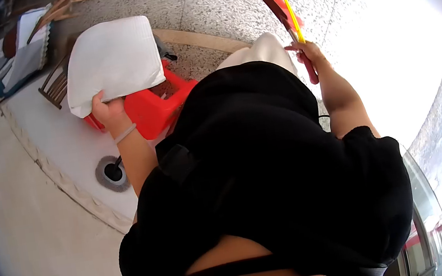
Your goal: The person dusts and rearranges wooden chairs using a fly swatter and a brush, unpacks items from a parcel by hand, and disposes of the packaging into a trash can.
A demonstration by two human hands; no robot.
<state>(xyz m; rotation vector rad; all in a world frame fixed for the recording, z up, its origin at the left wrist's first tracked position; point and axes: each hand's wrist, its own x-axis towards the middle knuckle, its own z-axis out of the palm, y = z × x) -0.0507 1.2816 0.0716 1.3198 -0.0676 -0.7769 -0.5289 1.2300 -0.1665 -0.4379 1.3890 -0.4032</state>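
My left hand [108, 109] is closed on the near edge of a white, flat, squarish pad [112, 60], thumb on top. Partly under the pad is a red plastic stool or chair [157, 110] with cut-out openings. On the other side, my right hand [308, 55] is closed round a yellow fly swatter [288, 5] and a long tool with a dark brown head and reddish handle [276, 10]; its exact kind is unclear. Both point away from me. Something red [297, 17] shows behind them, partly hidden.
A grey fuzzy round mop head [113, 174] with a black centre lies at left. Wooden chair parts [56, 88] and a cloth-covered item [28, 49] stand at far left. Speckled floor [212, 2] stretches ahead, with strong glare at right. A glass panel [430, 215] is at lower right.
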